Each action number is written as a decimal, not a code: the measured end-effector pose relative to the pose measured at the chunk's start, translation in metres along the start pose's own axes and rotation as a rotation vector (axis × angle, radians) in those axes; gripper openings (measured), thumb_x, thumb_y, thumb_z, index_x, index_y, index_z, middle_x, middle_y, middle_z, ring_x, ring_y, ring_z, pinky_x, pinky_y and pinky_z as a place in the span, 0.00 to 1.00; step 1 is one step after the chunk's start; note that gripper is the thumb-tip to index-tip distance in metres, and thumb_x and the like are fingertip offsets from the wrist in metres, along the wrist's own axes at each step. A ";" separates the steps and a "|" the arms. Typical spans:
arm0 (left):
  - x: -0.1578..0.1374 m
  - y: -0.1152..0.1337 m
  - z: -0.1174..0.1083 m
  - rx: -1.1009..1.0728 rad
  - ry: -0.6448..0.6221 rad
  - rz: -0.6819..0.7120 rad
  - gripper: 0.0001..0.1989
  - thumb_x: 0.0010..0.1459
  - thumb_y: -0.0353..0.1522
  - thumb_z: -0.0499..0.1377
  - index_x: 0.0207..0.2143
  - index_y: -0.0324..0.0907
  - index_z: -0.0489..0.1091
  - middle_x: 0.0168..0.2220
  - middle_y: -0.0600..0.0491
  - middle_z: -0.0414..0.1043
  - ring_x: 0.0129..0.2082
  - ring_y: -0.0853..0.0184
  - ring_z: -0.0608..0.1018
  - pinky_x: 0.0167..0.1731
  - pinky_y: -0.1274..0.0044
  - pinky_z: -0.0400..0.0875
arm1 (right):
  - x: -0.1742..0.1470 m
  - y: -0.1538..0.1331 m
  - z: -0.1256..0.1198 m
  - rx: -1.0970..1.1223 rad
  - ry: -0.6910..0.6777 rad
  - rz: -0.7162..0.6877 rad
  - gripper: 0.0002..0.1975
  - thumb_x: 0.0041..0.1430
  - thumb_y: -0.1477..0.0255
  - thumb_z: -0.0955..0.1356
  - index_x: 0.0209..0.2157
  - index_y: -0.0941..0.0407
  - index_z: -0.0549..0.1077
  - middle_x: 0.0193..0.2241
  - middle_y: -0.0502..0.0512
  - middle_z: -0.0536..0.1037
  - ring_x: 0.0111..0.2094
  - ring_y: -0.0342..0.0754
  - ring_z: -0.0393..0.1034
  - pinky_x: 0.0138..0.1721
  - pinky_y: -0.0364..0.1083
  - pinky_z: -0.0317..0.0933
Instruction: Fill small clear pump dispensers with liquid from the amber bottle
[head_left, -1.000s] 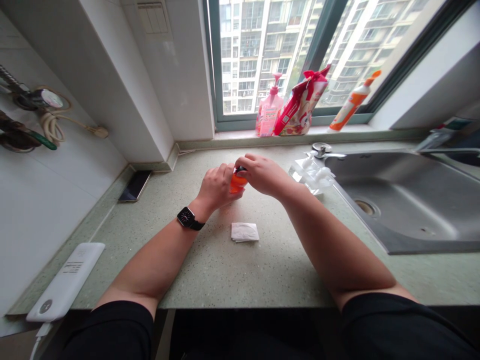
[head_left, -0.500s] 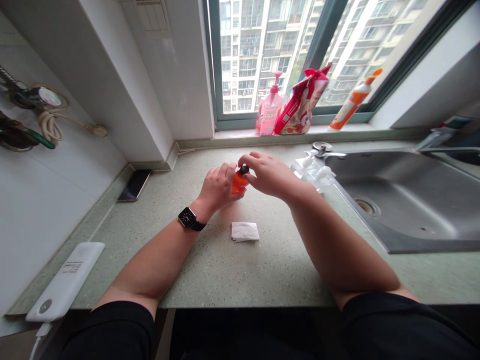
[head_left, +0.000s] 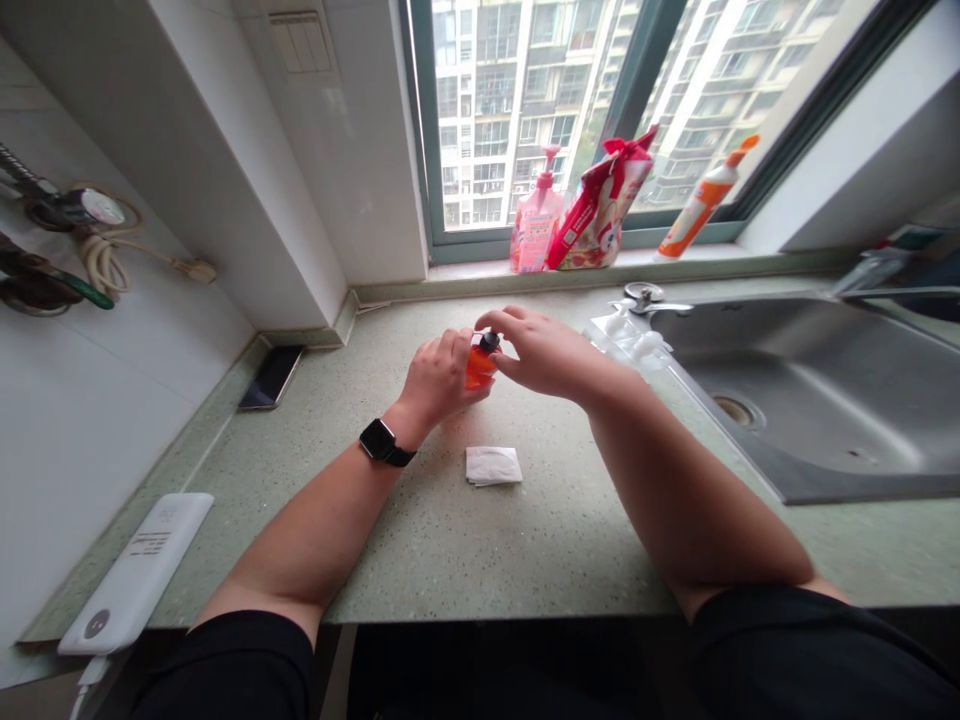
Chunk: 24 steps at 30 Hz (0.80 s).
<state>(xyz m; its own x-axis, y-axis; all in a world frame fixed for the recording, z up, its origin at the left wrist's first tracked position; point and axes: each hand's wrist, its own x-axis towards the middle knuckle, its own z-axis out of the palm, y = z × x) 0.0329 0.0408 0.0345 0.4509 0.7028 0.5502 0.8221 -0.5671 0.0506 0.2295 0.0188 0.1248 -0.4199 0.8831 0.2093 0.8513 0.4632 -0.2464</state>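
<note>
At the counter [head_left: 420,540], left hand [head_left: 439,375] gripping an orange bottle [head_left: 481,368], right hand [head_left: 546,352] has opened around its black cap [head_left: 489,342].

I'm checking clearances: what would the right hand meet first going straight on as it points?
Most likely the black cap of the orange container, between thumb and fingers of the right hand; the left hand lies beyond. Depth is unclear; hand and cap may already touch.

The forearms [head_left: 307,535] converge, left fingers [head_left: 452,347] curled inward, right fingers [head_left: 506,318] arched.
</note>
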 end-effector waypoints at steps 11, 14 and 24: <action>0.000 0.003 -0.001 0.008 -0.022 0.011 0.32 0.63 0.42 0.65 0.64 0.39 0.61 0.54 0.38 0.76 0.50 0.49 0.81 0.49 0.61 0.77 | 0.003 0.001 0.002 -0.044 -0.002 0.007 0.13 0.68 0.75 0.66 0.51 0.51 0.77 0.50 0.59 0.82 0.43 0.53 0.75 0.42 0.48 0.62; 0.000 0.004 -0.002 0.004 -0.021 0.008 0.31 0.62 0.41 0.65 0.62 0.39 0.63 0.52 0.38 0.76 0.50 0.49 0.81 0.49 0.61 0.76 | 0.002 0.003 0.001 -0.006 0.013 -0.076 0.12 0.67 0.77 0.67 0.48 0.52 0.79 0.50 0.59 0.80 0.41 0.50 0.73 0.42 0.47 0.62; 0.004 0.009 -0.019 -0.019 -0.107 -0.025 0.27 0.62 0.42 0.67 0.59 0.41 0.67 0.49 0.41 0.77 0.47 0.50 0.82 0.47 0.63 0.76 | 0.004 0.002 0.000 -0.038 0.098 -0.166 0.11 0.68 0.79 0.66 0.42 0.53 0.78 0.48 0.58 0.79 0.42 0.51 0.71 0.42 0.48 0.60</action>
<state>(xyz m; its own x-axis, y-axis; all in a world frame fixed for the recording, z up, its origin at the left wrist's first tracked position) 0.0354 0.0305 0.0526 0.4656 0.7582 0.4564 0.8274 -0.5559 0.0795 0.2295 0.0228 0.1247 -0.5247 0.7822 0.3358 0.7848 0.5973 -0.1650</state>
